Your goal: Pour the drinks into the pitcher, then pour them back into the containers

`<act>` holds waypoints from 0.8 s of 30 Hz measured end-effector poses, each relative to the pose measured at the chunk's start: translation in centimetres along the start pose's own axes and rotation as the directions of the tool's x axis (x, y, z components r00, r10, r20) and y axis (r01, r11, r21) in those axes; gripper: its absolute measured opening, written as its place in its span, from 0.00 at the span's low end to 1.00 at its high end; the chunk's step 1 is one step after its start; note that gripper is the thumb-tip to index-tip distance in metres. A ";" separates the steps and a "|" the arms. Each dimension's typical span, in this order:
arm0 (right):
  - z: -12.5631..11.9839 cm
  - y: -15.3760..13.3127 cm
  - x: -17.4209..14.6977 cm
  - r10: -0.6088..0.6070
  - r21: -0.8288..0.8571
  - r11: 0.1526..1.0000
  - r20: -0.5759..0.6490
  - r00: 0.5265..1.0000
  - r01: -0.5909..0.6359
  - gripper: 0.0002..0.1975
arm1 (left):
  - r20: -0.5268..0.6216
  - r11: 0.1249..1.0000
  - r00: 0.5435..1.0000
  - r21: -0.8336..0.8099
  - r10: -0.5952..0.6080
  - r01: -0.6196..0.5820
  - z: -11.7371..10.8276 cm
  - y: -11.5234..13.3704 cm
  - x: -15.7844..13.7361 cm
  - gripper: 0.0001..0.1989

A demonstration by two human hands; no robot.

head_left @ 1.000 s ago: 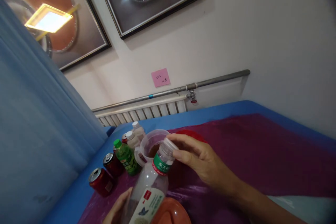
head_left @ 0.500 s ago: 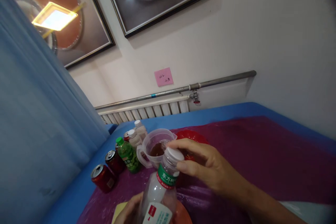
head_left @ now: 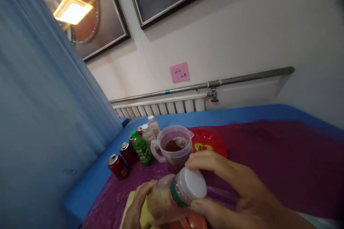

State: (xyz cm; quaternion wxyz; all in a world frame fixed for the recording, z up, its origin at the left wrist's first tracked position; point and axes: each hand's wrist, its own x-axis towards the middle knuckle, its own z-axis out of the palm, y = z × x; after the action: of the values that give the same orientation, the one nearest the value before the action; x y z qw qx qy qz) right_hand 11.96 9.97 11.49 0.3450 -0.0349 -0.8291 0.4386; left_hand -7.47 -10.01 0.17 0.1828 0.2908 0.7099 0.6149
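A clear plastic bottle (head_left: 165,200) with a white cap and a green neck band lies tilted in front of me, its cap turned toward my right. My left hand (head_left: 138,204) is wrapped round its body from the left. Thumb and fingers of my right hand (head_left: 236,189) pinch the white cap (head_left: 195,184) from both sides. Just behind the bottle stands a clear plastic jug (head_left: 177,154) holding brown, foamy liquid. Under the bottle, partly hidden, are a yellow cloth-like thing (head_left: 128,204) and something orange (head_left: 197,220).
Left of the jug stand a green-capped bottle (head_left: 142,150), white-capped bottles (head_left: 148,134) and red cans (head_left: 118,166). A red plate (head_left: 215,141) sits behind the jug's right side. Purple plastic sheeting (head_left: 268,157) covers the blue table (head_left: 242,112). A blue curtain (head_left: 53,78) hangs at left.
The bottle has tipped from nearly upright to lying over, its cap now lower and facing me. Both hands moved with it. The view has shifted slightly.
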 end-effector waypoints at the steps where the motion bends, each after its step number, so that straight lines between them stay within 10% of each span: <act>1: 0.2 -0.1 -0.1 -0.016 -0.005 1.000 -0.021 1.000 0.015 0.18 | 0.016 1.000 1.000 0.017 -0.010 0.010 0.1 0.1 0.0 0.34; 12: 0.8 2.6 -0.8 -0.082 -0.100 0.992 -0.031 0.996 0.078 0.35 | 0.091 0.999 0.995 -0.004 0.045 -0.045 0.9 -0.7 0.0 0.36; 24: 0.7 2.9 -0.3 -0.129 -0.229 0.966 -0.042 0.991 0.117 0.23 | -0.386 0.986 0.915 -0.152 -0.117 0.062 -3.2 -4.5 6.9 0.32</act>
State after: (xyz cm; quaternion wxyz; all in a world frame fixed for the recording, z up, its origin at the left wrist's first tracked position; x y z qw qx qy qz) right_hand 11.02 11.14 8.91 0.3887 -0.0349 -0.8641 0.3179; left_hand -15.58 -8.38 -3.01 0.0838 0.1153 0.7010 0.6988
